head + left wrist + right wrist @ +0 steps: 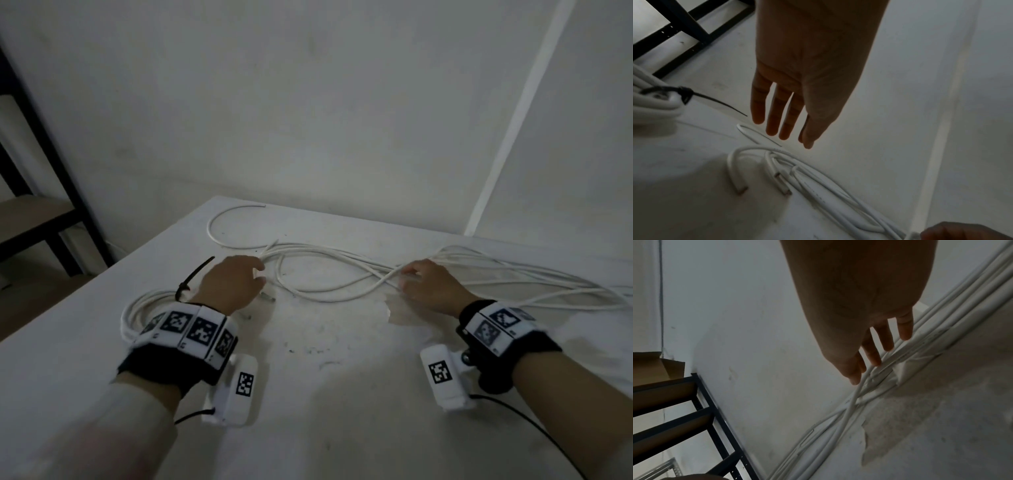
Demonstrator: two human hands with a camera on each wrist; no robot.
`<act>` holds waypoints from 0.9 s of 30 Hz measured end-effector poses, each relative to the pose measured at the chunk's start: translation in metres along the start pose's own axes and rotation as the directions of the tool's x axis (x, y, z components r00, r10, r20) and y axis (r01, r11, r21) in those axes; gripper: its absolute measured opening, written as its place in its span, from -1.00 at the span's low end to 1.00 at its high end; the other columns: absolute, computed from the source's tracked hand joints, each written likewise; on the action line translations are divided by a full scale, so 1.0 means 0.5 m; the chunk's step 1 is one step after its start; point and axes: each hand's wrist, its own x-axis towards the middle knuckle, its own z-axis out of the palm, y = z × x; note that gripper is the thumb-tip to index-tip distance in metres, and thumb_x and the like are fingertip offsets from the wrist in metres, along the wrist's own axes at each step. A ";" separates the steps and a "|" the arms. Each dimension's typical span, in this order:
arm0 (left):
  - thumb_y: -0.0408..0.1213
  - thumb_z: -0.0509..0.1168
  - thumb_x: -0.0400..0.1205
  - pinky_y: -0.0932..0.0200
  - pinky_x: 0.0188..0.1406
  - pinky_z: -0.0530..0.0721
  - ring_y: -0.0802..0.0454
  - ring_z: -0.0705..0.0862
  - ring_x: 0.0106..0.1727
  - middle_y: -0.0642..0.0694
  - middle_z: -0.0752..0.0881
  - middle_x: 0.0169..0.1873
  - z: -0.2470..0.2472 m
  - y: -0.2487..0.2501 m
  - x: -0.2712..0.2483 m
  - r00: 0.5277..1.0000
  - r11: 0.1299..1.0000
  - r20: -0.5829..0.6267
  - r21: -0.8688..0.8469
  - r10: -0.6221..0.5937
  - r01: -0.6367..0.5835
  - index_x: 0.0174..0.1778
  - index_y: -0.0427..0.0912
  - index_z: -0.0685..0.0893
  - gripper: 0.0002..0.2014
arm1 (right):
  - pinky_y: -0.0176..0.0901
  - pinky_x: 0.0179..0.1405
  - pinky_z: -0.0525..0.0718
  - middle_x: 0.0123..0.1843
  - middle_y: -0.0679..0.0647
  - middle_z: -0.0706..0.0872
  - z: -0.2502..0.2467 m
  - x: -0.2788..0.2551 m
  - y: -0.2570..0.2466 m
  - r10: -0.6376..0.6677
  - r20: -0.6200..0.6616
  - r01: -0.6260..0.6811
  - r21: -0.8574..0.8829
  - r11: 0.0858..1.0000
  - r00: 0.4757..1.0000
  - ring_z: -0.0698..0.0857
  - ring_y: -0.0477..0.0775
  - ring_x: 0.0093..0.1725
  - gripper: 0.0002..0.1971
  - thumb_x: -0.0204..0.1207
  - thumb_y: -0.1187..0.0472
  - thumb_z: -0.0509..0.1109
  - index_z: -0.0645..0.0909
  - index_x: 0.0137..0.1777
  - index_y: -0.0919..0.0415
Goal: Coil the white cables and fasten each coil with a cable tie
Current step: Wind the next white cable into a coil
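Wrist-worn cameras nearest, lower frame. Left hand (233,281) released, fingers straight above cut cable ends (784,190). Right hand (430,284) released too, fingertips (875,361) touching loose white cables (342,270) sprawled mid-frame. Tied coil (142,313) with black cable tie (195,275) at left. Likely trouble: crossed strands snagging, kinking mid-coil, or sliding off table (308,377).
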 end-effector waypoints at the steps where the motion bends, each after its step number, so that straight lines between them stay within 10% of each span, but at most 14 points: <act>1: -0.18 0.20 0.66 0.14 0.29 0.40 -0.10 0.48 0.40 -0.18 0.54 0.38 0.006 0.005 0.008 0.999 1.000 0.032 0.016 -0.013 0.012 0.38 -0.14 0.52 -0.64 | -0.04 0.33 0.45 0.33 0.23 0.56 0.002 0.002 0.002 -0.016 0.019 0.017 -0.021 1.000 1.000 0.51 0.22 0.32 -0.65 0.49 0.15 0.35 0.57 0.26 0.23; 9: -0.20 0.30 0.59 -0.04 0.43 0.41 -0.19 0.33 0.46 -0.15 0.39 0.43 0.051 0.052 0.030 0.958 0.978 0.276 0.208 -0.073 0.015 0.35 0.09 0.54 -0.62 | 0.01 0.32 0.43 0.36 0.21 0.38 -0.014 0.023 0.008 -0.083 0.178 0.121 -0.212 0.970 0.980 0.40 0.24 0.34 -0.48 0.61 0.18 0.15 0.18 0.56 -0.04; 17: -0.11 0.34 0.56 -0.10 0.36 0.34 -0.17 0.36 0.41 -0.14 0.40 0.34 0.077 0.091 0.029 0.980 0.963 0.197 0.264 -0.001 -0.052 0.30 0.02 0.43 -0.60 | -0.08 0.05 0.44 0.02 0.07 0.31 -0.020 0.016 -0.007 -0.158 0.073 0.173 -0.319 0.932 0.985 0.44 0.20 0.20 -0.82 0.56 0.18 0.27 0.57 0.13 0.11; 21: -0.06 0.22 0.63 -0.09 0.40 0.33 -0.14 0.35 0.42 -0.09 0.44 0.31 0.075 0.101 0.030 0.974 0.920 0.215 0.360 0.076 -0.151 0.21 0.10 0.58 -0.76 | -0.06 0.16 0.34 0.18 0.05 0.49 -0.059 -0.002 0.008 -0.273 -0.082 0.237 -0.307 0.922 0.958 0.44 0.13 0.25 -0.83 0.54 0.13 0.34 0.65 0.07 0.11; 27: -0.18 0.14 0.69 0.11 -0.21 0.42 -0.06 0.60 -0.18 -0.04 0.62 -0.24 0.040 0.128 0.017 0.896 0.890 -0.301 -0.223 0.326 -0.399 -0.08 -0.18 0.57 -0.83 | -0.05 -0.05 0.55 -0.15 0.19 0.76 -0.125 -0.046 0.057 -0.296 -0.356 0.335 0.053 0.941 0.886 0.69 0.25 -0.11 -0.89 0.54 0.25 0.35 0.67 -0.06 0.28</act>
